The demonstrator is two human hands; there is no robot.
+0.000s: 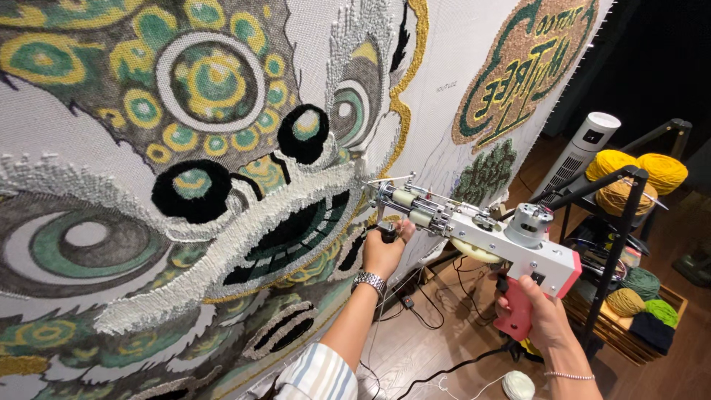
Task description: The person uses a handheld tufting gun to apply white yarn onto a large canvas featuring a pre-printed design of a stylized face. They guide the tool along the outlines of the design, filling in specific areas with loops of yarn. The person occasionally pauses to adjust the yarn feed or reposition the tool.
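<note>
Gripping the tufting gun (pixel 481 233), both hands, left hand (pixel 383 254), right hand (pixel 539 311), below an oval green-and-tan sign (pixel 522 63).

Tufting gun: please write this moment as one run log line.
left hand: grips front handle | right hand: holds pink grip | tufting gun: needle at stretched cloth

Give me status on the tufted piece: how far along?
Done: most of the lion face on the cloth is tufted, eyes, black nostrils and white mouth band included, plus the emblem upper right. In hand: tufting gun, right hand on its pink handle, left hand on the front knob, needle at the gold edge line. Left: bare cloth between face and emblem.
</note>
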